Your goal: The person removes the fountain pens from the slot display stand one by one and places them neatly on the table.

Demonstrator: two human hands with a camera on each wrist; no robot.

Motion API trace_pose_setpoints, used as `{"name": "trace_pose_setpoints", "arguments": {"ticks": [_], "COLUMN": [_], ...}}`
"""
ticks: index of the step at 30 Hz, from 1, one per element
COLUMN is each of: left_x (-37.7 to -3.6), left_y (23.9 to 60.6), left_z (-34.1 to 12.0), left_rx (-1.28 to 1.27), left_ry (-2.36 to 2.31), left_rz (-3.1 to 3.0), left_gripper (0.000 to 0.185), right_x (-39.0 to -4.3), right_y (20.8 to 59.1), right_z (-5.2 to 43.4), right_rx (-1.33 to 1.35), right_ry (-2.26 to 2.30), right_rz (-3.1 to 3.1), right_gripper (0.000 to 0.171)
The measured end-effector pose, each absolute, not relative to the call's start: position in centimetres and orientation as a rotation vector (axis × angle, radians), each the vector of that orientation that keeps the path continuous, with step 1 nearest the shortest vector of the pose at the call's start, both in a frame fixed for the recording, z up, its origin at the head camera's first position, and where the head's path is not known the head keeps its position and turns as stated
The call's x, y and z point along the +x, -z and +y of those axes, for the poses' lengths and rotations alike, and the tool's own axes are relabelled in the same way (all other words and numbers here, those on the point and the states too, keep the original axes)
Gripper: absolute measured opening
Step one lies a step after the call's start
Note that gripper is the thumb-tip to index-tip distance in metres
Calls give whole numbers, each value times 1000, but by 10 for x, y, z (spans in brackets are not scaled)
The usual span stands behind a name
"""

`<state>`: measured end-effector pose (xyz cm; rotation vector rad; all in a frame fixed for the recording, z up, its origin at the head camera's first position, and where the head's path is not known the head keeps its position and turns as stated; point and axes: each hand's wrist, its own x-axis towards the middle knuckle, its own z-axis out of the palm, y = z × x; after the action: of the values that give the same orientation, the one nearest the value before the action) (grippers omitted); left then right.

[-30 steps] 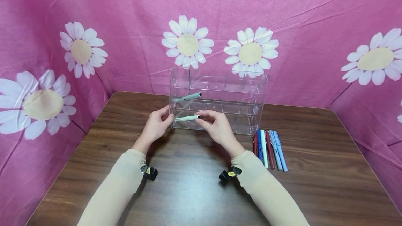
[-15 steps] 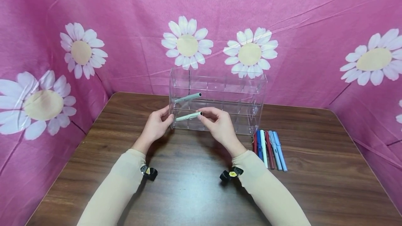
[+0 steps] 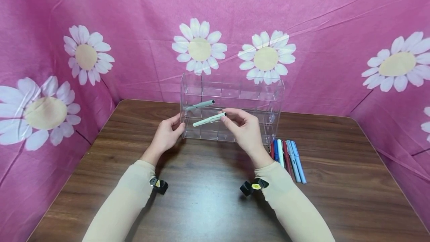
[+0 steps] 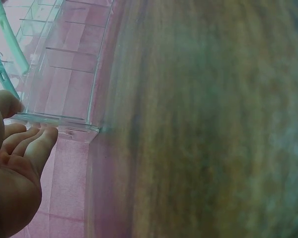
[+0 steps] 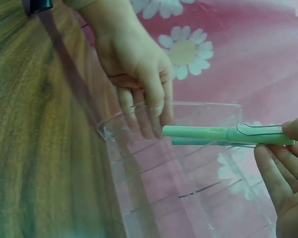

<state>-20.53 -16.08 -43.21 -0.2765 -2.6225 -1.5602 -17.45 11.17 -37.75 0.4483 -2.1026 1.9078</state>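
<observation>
Between right grip's fingertips [image 3: 226, 117]: pen [image 3: 209, 119].

1. Both arms wear close-fitting, long beige sleeves [image 3: 124, 204] that end at the wrists.
2. The left hand [image 3: 165, 136] and right hand [image 3: 246, 132] are bare.
3. A small black camera unit [image 3: 158, 185] with a yellow mark is strapped under each wrist.

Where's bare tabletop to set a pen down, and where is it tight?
Free: the table between the two sleeves, and its right side beyond the pen row. Tight: around the clear organizer, where the left hand and right hand work.
</observation>
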Motion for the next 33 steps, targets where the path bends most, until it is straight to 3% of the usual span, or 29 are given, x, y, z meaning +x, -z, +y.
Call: {"name": "trace_pose_setpoints", "arguments": {"ticks": [33], "left_x": [-204], "left_y": [432], "left_z": [-161], "left_rx": [-267], "left_ry": [1536], "left_rz": [-2633], "left_gripper": [49], "right_x": [-159], "right_y": [356], "right_z": [165], "right_rx": [303], "right_ry": [-1825], "right_rz": [-1960], "right_gripper": [27]}}
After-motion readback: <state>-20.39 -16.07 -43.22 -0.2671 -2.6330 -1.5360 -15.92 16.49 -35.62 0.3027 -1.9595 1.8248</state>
